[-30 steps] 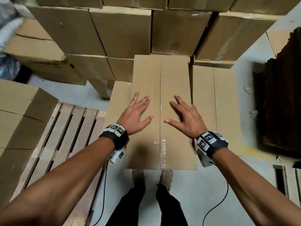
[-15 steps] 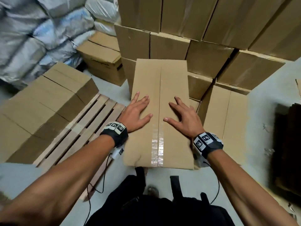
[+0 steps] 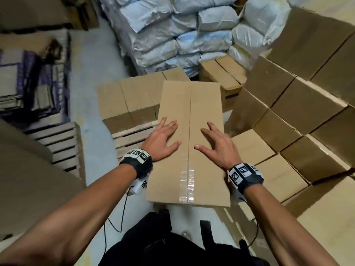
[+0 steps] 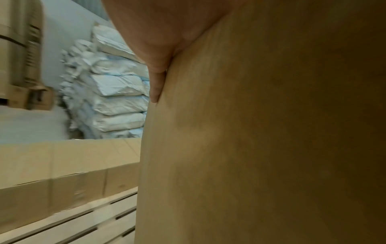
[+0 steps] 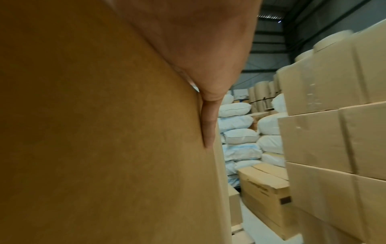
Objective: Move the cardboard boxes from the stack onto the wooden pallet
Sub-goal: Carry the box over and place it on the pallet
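Big wall of stacked boxes (image 3: pixel 299 104) on the right, pale sacks (image 3: pixel 172 29) piled behind, and dead ahead the wooden pallet (image 3: pixel 132 137), a row of boxes (image 3: pixel 126 98) already sitting on its far side. In the middle, the carried box (image 3: pixel 189 143) — long, taped down its seam, up off the floor in front of the body, its far end over the pallet's near slats. How it's supported underneath, the pictures don't show.

Here's the worry, as I read it: nothing is hooked round an edge. If the box tips forward or the palms skid on that smooth cardboard, it could drop onto the slats or knock the row ahead. The wrist cables trailing by the legs could snag a step, too.

Now the hands. Left hand (image 3: pixel 163 140) lies flat on the top panel, fingers straight and spread, grasping nothing. Right hand (image 3: pixel 216 145) mirrors it across the seam, fingers splayed, pressing only.
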Available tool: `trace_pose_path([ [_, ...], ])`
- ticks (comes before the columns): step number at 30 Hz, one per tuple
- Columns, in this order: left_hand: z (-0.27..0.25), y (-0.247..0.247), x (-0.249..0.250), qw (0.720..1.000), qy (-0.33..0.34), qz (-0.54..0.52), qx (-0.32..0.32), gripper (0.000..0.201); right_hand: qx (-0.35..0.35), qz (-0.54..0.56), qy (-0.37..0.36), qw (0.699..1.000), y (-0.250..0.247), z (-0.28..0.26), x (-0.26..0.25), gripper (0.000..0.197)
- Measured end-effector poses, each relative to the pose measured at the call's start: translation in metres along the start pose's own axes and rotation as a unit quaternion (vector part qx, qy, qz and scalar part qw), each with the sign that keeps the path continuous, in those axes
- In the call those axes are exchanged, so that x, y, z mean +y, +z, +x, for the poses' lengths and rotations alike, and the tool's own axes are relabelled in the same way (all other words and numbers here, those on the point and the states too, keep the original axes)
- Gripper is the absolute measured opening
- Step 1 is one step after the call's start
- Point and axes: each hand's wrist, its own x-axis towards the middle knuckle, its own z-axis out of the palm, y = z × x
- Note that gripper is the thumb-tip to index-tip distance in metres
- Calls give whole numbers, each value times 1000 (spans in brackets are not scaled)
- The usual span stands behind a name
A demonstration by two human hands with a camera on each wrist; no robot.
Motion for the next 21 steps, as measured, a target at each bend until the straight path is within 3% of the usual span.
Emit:
trace_pose_path([
  [9,-64,-63,-120,988,-143,15,54,75,-79,36,-122,989,87,117,-97,76],
  [21,-73,-72,-306,971,-233,-14,50,76,-182,25,-158,970,229,269,-166,75],
])
